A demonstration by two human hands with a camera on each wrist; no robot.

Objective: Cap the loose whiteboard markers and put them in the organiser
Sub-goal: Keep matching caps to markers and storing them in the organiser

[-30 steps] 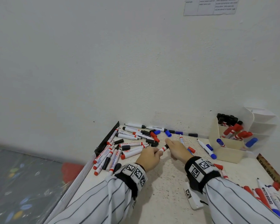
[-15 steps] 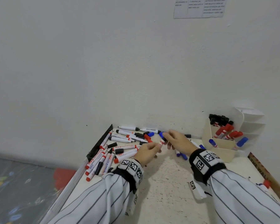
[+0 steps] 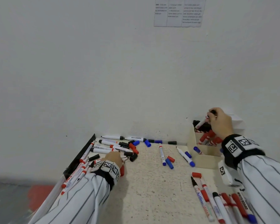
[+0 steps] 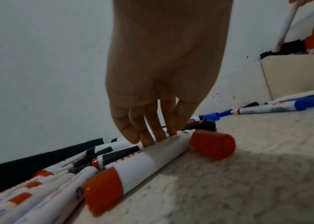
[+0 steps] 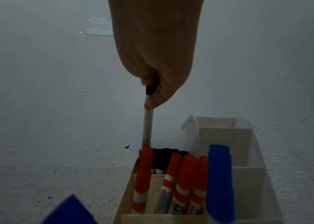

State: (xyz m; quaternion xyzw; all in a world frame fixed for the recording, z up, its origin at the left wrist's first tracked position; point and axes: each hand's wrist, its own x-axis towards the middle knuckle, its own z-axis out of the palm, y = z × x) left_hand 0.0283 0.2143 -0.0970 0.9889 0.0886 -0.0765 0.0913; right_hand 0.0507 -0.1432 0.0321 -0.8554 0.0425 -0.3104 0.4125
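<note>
My right hand (image 3: 217, 121) pinches a black-capped white marker (image 3: 202, 122) by its cap end. The marker (image 5: 148, 125) hangs nearly upright, its lower end among the black caps in the back left compartment of the cream organiser (image 3: 205, 160). Red-capped markers (image 5: 181, 178) and a blue one (image 5: 219, 181) stand in nearer compartments. My left hand (image 3: 114, 157) lies on the pile of loose markers (image 3: 107, 147) at the table's left. Its straight fingers (image 4: 152, 133) touch a white marker with a red end (image 4: 142, 163), and a loose red cap (image 4: 212, 146) lies beside it.
Two blue markers (image 3: 162, 154) (image 3: 185, 156) and loose caps lie mid-table. Several more markers (image 3: 217, 206) lie at the front right, with a red cap (image 3: 196, 175) above them. A black strip (image 3: 81, 157) edges the table's left side. The white wall stands right behind the organiser.
Both hands were together mid-table on one marker. Now the right hand has carried it up and right to the organiser, and the left hand has dropped onto the pile at the left.
</note>
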